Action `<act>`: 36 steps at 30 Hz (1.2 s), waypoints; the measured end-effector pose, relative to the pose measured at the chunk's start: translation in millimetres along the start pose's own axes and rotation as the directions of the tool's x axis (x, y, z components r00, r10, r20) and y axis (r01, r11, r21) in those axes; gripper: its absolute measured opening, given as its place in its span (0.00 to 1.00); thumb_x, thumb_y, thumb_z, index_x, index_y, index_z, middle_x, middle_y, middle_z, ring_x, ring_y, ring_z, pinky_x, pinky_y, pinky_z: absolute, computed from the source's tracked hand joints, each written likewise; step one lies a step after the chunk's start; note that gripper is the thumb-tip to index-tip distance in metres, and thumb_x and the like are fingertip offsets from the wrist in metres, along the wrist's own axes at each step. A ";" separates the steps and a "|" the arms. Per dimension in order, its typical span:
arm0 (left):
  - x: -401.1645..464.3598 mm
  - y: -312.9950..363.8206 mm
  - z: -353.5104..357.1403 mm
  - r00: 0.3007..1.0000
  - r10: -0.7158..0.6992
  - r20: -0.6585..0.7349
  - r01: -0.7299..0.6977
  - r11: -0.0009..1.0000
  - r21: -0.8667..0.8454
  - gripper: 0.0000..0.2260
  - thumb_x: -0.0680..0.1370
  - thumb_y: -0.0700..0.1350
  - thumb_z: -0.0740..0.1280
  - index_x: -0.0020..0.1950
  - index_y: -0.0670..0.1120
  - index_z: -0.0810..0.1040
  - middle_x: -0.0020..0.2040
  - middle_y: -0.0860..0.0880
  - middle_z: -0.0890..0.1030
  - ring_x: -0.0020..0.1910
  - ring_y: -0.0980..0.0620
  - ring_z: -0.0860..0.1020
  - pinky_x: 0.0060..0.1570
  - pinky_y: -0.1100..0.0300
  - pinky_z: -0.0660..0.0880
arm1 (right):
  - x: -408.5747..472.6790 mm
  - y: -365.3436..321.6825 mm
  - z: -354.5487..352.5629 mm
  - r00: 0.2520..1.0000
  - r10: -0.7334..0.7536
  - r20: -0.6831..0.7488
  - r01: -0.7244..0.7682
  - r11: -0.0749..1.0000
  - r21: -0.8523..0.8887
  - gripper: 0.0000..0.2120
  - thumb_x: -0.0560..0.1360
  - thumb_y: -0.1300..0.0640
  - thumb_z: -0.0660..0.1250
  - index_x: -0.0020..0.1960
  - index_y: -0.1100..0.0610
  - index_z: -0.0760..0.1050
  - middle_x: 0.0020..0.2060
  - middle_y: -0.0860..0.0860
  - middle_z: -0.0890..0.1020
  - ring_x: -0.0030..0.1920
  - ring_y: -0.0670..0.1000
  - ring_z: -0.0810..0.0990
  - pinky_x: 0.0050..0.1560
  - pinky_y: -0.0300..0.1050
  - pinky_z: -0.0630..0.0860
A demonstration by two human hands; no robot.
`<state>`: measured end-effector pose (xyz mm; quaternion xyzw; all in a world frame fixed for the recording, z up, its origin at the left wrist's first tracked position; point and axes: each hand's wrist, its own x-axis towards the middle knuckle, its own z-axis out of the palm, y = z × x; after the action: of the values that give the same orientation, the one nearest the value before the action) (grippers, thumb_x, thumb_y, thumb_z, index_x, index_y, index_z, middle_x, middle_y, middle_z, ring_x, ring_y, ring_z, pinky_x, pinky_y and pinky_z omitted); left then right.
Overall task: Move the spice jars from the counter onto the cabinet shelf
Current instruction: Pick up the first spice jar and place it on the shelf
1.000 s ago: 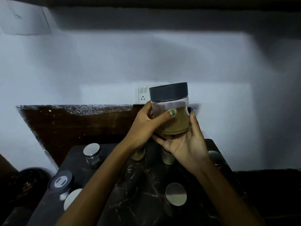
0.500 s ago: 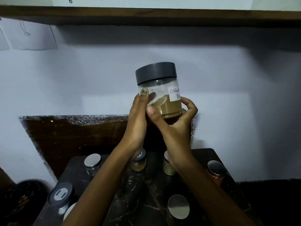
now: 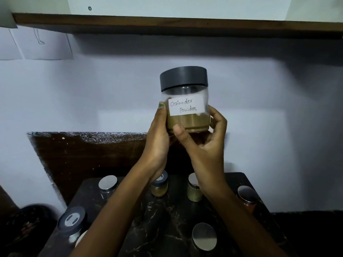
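Clear plastic or glass, can't tell which, w/ a wide dark grey screw lid: the coriander jar (image 3: 185, 101) is held up in front of the wall, well above the counter (image 3: 167, 219) and below the wooden shelf (image 3: 176, 23). Left hand (image 3: 159, 138) wraps the jar's left side, thumb w/ green nail by the handwritten label (image 3: 186, 107); right hand (image 3: 207, 143) cups the base, thumb pressed on the lower front edge, fingers curled round the right side. Both hands closed on it, none free. Jar looks under half full of brownish powder, so prob light, rigid, smooth-walled, a bit slippery; if glass, it breaks on a drop. Best hold is round the body below the lid, one palm under the base, not by the lid alone. Approx 7 other jars (image 3: 194, 190) on the counter, so task is early. Next it needs lifting over the shelf edge & setting down upright
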<state>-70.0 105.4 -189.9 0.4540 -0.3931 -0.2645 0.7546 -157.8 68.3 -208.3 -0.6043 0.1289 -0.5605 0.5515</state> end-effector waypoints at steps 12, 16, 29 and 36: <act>-10.4 14.5 2.0 0.999 0.034 -0.003 -0.034 0.998 0.061 0.19 0.83 0.53 0.49 0.72 0.53 0.67 0.65 0.49 0.77 0.63 0.52 0.76 0.66 0.49 0.71 | -2.2 -3.0 0.8 0.992 -0.012 0.129 0.023 0.996 -0.083 0.47 0.64 0.48 0.73 0.75 0.46 0.50 0.71 0.46 0.65 0.71 0.45 0.66 0.68 0.52 0.71; -11.7 16.2 3.4 1.000 0.028 -0.013 -0.027 0.997 0.067 0.19 0.83 0.53 0.49 0.72 0.54 0.67 0.66 0.48 0.76 0.64 0.51 0.76 0.67 0.49 0.71 | -1.7 -6.3 0.0 0.991 -0.008 0.131 0.022 0.994 -0.108 0.47 0.64 0.46 0.72 0.76 0.46 0.50 0.71 0.47 0.65 0.71 0.46 0.66 0.68 0.52 0.71; -28.8 21.0 10.7 0.988 0.109 -0.113 -0.095 0.988 0.124 0.19 0.83 0.54 0.48 0.72 0.55 0.66 0.66 0.50 0.76 0.63 0.55 0.76 0.62 0.59 0.74 | -7.2 -15.0 1.9 0.981 -0.100 0.168 0.116 0.989 -0.089 0.46 0.65 0.46 0.72 0.76 0.47 0.50 0.71 0.47 0.65 0.70 0.44 0.67 0.66 0.47 0.72; -17.8 57.9 -18.1 0.949 0.296 -0.106 -0.252 0.918 0.307 0.21 0.82 0.53 0.47 0.75 0.53 0.60 0.72 0.52 0.70 0.68 0.56 0.71 0.67 0.61 0.69 | 18.4 -32.1 46.2 0.957 -0.214 0.196 0.238 0.966 -0.105 0.45 0.66 0.45 0.70 0.76 0.49 0.50 0.67 0.44 0.65 0.69 0.40 0.66 0.63 0.31 0.69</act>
<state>-62.3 153.4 -149.5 0.5187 -0.4295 -0.0608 0.7367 -128.5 89.7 -161.6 -0.6979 0.0432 -0.5528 0.4534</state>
